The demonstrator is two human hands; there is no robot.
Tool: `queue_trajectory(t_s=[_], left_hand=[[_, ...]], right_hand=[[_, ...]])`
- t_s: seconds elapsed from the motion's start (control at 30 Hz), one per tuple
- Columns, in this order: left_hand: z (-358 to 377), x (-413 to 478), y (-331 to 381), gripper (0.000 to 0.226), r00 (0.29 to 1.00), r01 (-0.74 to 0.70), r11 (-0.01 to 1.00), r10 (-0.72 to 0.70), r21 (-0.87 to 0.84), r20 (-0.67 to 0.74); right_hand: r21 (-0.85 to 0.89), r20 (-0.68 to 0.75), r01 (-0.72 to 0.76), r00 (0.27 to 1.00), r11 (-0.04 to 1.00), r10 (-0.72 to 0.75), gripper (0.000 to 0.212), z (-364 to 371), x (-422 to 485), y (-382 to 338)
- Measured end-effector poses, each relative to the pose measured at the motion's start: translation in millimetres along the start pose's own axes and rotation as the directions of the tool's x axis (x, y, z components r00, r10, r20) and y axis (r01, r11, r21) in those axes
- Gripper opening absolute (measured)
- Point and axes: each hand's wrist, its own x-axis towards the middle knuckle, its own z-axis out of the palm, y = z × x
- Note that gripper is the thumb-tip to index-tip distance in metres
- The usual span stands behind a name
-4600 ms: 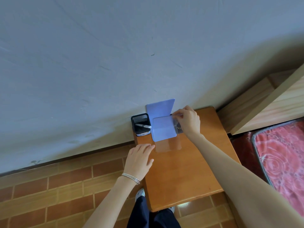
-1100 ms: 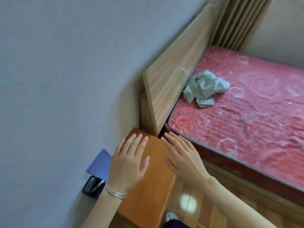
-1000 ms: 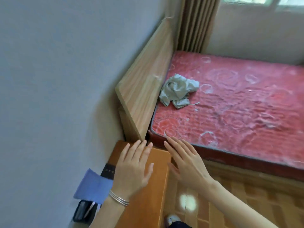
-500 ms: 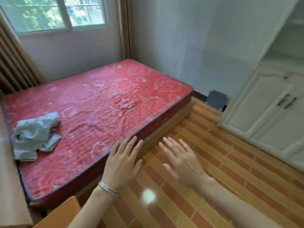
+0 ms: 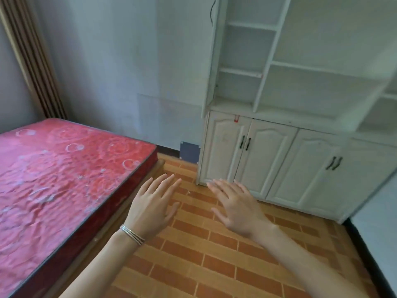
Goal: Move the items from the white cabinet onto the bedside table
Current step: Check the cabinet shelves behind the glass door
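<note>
White painted wood makes up the white cabinet (image 5: pixel 290 147), which stands against the wall ahead and to the right. It has open box-shaped shelves (image 5: pixel 242 72) above and arched panel doors (image 5: pixel 268 160) below, and the doors are closed, each pair with slim dark handles (image 5: pixel 245 143). No items show on the shelves that can be seen. Whether anything sits behind the doors cannot be told, and the bedside table is out of view.

The left hand (image 5: pixel 150 209) and right hand (image 5: pixel 238 207) float side by side over the floor (image 5: pixel 204 254), apart from each other. Their palms face down, their fingers are straight and spread, and they hold nothing. They are probably held out empty like this because the person faces the cabinet, ready to reach for whatever remains there. A thin band of silver bracelets (image 5: pixel 132 234) circles the left wrist.

The floor is laid in orange-brown brick-shaped tiles with pale joints. To the left lies a bed (image 5: pixel 64 179) with a red quilted mattress stitched in circles and edged with dark piping. Ribbed brown curtains (image 5: pixel 32 61) hang in the corner. A small grey square panel (image 5: pixel 190 152) sits low on the wall beside the cabinet.
</note>
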Motion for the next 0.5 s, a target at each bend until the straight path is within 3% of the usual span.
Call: queue_trajectory(t_s=[0.23, 0.5], left_hand=[[-7.2, 116.7, 53.3, 0.057, 0.987, -0.12, 0.993, 0.121, 0.022, -0.104], [1.1, 182.9, 77.7, 0.058, 0.962, -0.234, 0.972, 0.231, -0.01, -0.146]], right_hand=[[-0.052, -0.111, -0.106, 0.989, 0.993, 0.1, 0.057, -45.1, 9.3, 104.9], [-0.089, -0.2, -0.208, 0.962, 0.974, 0.187, 0.054, -59.1, 8.8, 150.4]])
